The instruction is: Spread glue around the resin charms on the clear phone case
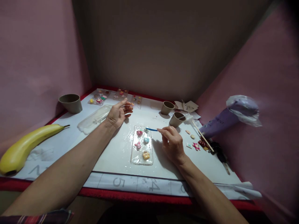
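A clear phone case [142, 159] lies in front of me on the white sheet, with several small charms on it. Among them are a pink bunny-like charm [138, 145], a blue one [146, 140] and a yellow one [146, 155]. My right hand [173, 144] pinches a thin blue stick [151, 129], whose tip meets the case's upper right corner by a pale charm. Raised beyond the case's upper left, my left hand [118, 114] holds a small pinkish charm [132, 105] at its fingertips; its exact shape is too small to tell.
Decorated cases [99, 97] lie at the back left, near a clear plastic bag [94, 119]. Cups stand at left [70, 103] and right [177, 119]. A yellow banana [30, 143] lies left. Loose charms [196, 146], a wooden stick [203, 137] and a purple pouch [219, 121] are at right.
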Available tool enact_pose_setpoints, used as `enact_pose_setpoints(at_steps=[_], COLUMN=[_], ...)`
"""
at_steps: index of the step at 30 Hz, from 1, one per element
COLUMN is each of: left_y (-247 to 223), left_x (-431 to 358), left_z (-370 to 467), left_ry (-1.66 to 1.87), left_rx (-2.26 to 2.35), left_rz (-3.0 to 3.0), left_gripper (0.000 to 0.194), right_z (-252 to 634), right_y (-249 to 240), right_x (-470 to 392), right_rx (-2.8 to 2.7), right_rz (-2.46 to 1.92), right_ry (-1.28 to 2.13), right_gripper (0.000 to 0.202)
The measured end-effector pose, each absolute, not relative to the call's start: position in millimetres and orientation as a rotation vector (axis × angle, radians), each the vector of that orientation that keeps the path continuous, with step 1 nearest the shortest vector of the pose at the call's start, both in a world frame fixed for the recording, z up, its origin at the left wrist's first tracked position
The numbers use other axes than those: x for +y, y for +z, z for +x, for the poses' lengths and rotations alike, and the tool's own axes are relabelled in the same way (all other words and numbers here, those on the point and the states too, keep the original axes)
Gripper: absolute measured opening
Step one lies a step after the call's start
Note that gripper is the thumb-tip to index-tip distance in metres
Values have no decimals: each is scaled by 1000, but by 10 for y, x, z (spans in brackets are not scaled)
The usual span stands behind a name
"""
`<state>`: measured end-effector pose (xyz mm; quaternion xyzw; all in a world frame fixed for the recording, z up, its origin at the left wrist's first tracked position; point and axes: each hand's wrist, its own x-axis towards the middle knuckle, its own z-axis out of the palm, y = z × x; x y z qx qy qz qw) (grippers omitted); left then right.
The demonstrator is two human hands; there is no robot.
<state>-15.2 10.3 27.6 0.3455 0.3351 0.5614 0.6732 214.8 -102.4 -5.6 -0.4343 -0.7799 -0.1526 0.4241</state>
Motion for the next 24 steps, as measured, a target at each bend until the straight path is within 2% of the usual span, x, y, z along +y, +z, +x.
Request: enact_pose_setpoints(at_steps=[15, 24], left_y=[285, 287], left_x=[89, 86], left_z=[-146, -147], left_ry=[1262, 1254], left_rx=[763, 774], left_rz=[782, 790], left_gripper=[28, 28], right_z=[2159, 2156], right_y=[-56, -52], right_x=[-1035, -1032], right_rx=[-1938, -1795], right_rz=[-1120, -1131], right_ry=[-338, -59], right_gripper=[30, 26])
